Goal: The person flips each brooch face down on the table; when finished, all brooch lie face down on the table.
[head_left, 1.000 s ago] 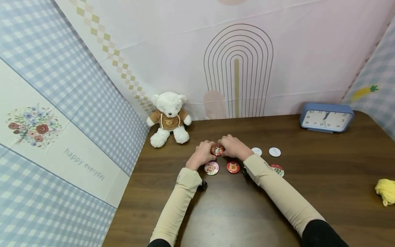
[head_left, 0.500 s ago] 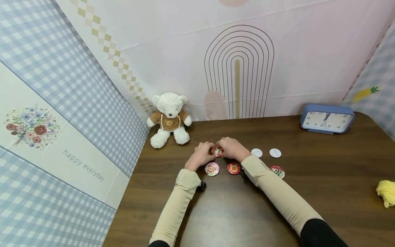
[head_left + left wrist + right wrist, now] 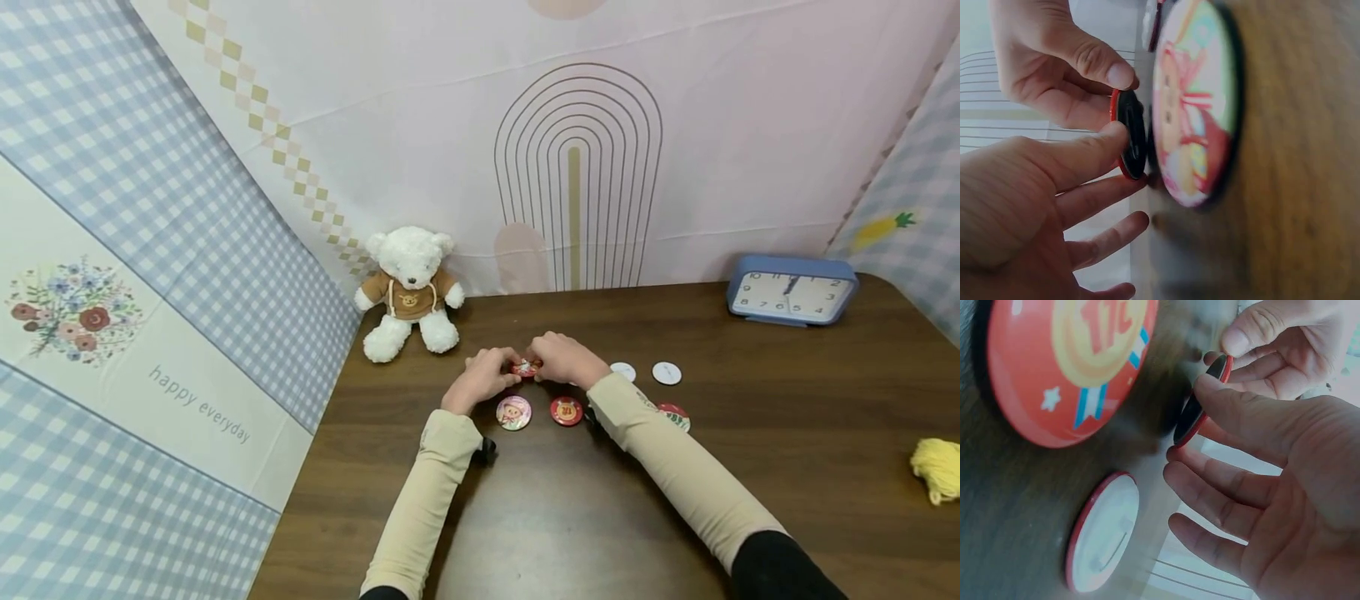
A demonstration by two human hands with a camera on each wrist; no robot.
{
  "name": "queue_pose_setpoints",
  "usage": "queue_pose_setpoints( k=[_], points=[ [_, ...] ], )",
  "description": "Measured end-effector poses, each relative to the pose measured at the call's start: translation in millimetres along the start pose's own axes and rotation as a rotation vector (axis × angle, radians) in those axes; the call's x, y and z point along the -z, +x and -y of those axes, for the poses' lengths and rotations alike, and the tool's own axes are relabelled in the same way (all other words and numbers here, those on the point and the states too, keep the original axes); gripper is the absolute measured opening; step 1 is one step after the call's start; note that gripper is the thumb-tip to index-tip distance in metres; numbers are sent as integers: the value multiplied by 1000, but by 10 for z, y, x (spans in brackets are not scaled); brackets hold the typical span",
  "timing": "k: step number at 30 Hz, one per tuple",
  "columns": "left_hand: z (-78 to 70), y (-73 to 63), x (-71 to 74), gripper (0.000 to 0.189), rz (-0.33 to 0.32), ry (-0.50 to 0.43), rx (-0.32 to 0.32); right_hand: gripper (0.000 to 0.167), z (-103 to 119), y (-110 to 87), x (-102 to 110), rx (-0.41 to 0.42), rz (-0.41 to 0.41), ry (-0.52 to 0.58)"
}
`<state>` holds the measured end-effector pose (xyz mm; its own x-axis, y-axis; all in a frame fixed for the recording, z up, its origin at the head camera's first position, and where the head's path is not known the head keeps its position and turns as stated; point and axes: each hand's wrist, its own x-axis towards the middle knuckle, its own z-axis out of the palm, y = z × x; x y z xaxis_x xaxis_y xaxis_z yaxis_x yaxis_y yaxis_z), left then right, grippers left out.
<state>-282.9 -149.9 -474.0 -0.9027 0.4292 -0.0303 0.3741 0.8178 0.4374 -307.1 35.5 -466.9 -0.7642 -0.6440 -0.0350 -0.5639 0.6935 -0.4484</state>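
Starts at far left with checked cloth [image 3: 172, 275], hemming in the slanting side edge of the worktop [image 3: 562, 517]. Comes next to a white bear [image 3: 411, 292] by the back corner, with a gap of wood between it and the left hand [image 3: 480, 379]. Pinches the red badge [image 3: 526, 369] at its left rim between that hand's thumb and fingers, lower fingers spread. Has a pink badge [image 3: 513, 412] lying just in front, nearer the body. Pinches the red badge's right rim likewise with the right hand [image 3: 567, 360], leaving only a narrow space between the two sets of fingers. Has a gold-centred badge [image 3: 566, 411] just in front of this hand, then a white disc [image 3: 622, 372], a second white disc [image 3: 667, 372] and a leaf-print badge [image 3: 674, 417] partly behind the sleeve [image 3: 645, 425]. Ends with a blue clock [image 3: 791, 289] by the back edge and yellow yarn [image 3: 936, 471] farthest right, both well apart from the hands. Leaves a broad stretch of wood between discs and yarn, another between the forearms. Looks round and shiny, the red badge: red face upward, print too small to read, black back tilted downward inside a thin red rim. Cannot tell about contact with the wood.
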Motion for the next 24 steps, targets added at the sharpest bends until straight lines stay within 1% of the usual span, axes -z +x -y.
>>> queue_pose_setpoints(
  k=[2,4,7,9,13,20,24],
  points=[
    [-8,8,14,18,0,4,-2,15,6,-5,15,-2,4,10],
    [-14,19,18,16,-15,7,-7,19,5,-8,26,0,-1,12],
    [-11,34,18,15,-50,6,-17,21,6,-16,49,4,-14,11],
    [-1,48,13,16,-83,-2,-16,18,6,-20,65,10,-33,7],
    [10,73,-4,19,-138,-18,5,12,5,-20,89,8,-65,-10],
    [-31,90,-10,17,-203,28,44,19,-5,-4,95,6,-76,-18],
    [-45,86,-1,16,-216,47,59,21,-6,1,94,9,-95,-19]
  ],
)
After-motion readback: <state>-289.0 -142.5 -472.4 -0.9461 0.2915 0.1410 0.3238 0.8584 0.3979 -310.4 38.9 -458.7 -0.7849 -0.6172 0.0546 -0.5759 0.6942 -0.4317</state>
